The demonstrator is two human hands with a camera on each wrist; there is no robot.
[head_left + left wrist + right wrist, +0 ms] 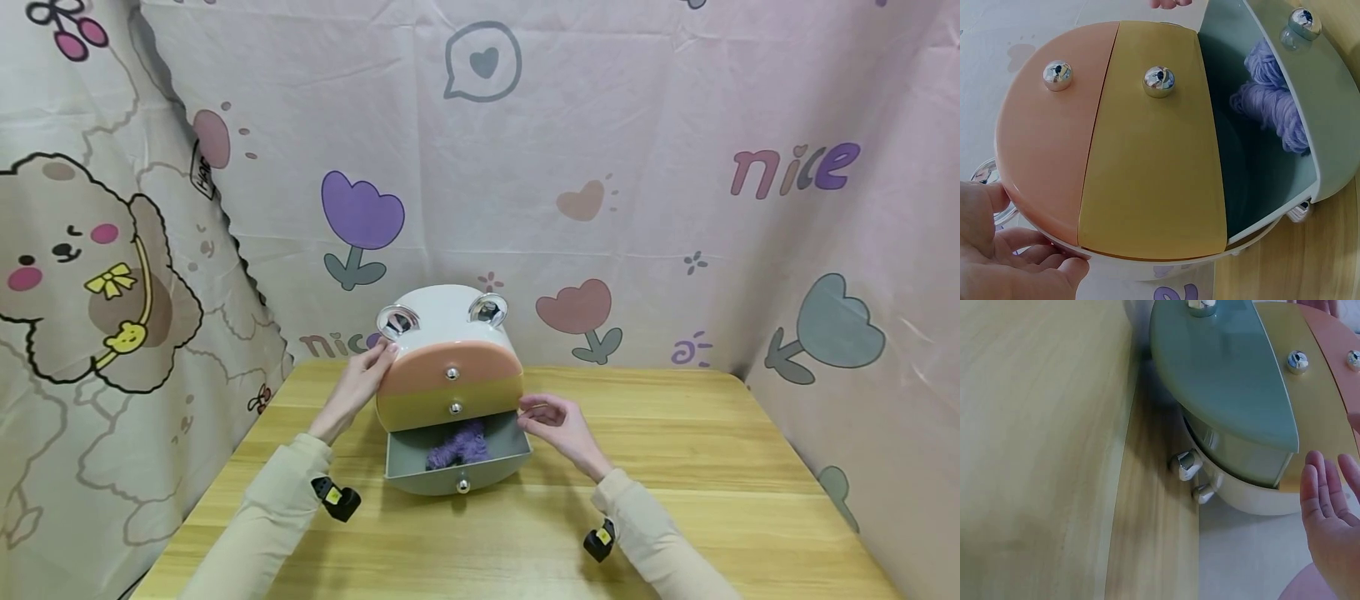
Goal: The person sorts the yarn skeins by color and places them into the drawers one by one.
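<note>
A small frog-faced drawer cabinet (pixel 442 354) stands on the table, with a white top, two silvery eyes and a round knob on each drawer. Its orange and yellow drawers are closed, while the grey-green bottom drawer (pixel 427 482) is pulled out. A bundle of fluffy purple yarn (pixel 1272 103) lies inside that drawer. My left hand (pixel 358 385) holds the cabinet's upper left side near one eye, fingers bent against the edge. Beside the right end of the open drawer is my right hand (pixel 558 425), its fingers loosely extended and holding nothing; in the right wrist view it appears apart from the cabinet.
The wooden table (pixel 660 475) extends on both sides of the cabinet and in front of it. A printed cloth (pixel 660 242) hangs behind the table and down both sides. Short silvery feet (pixel 1186 465) support the cabinet. A small black camera sits on each wrist.
</note>
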